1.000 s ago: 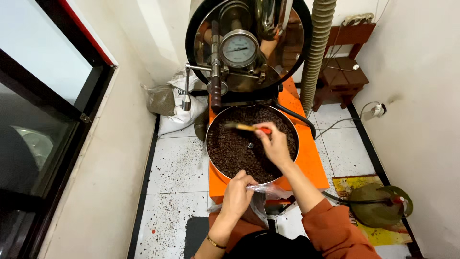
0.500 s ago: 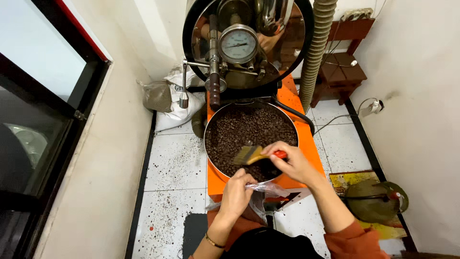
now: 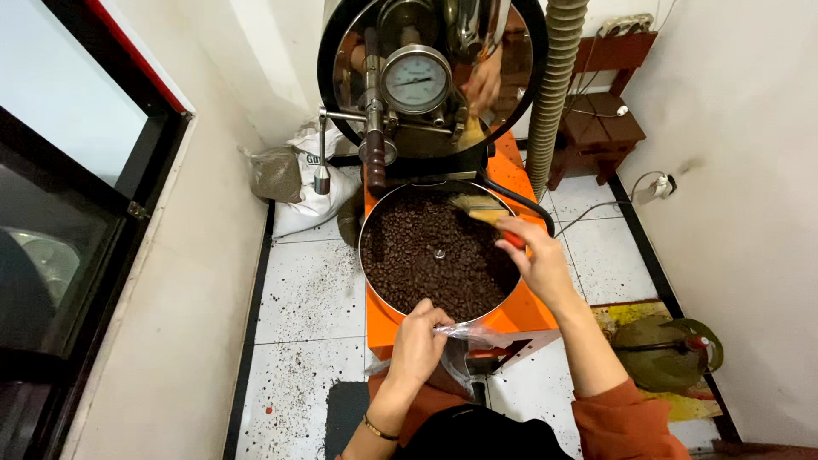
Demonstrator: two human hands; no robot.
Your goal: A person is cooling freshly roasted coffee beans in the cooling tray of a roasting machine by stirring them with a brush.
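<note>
A round metal cooling tray (image 3: 371, 271) full of dark roasted coffee beans (image 3: 426, 255) sits on an orange roaster. My right hand (image 3: 538, 260) grips a brush (image 3: 479, 207) with a red handle, its bristles at the tray's far right rim. My left hand (image 3: 419, 339) pinches a clear plastic bag (image 3: 473, 336) at the tray's near edge.
The roaster's polished drum front with a round gauge (image 3: 416, 79) and a wooden-knobbed lever (image 3: 373, 162) rises behind the tray. A ribbed duct (image 3: 550, 94) stands right. Sacks (image 3: 298, 183) lie at left, a green gas cylinder (image 3: 669, 353) at right, a dark wooden stool (image 3: 601, 128) behind.
My right hand has carried the brush from the near right part of the tray up to its far right rim. The left hand stays at the plastic bag.
</note>
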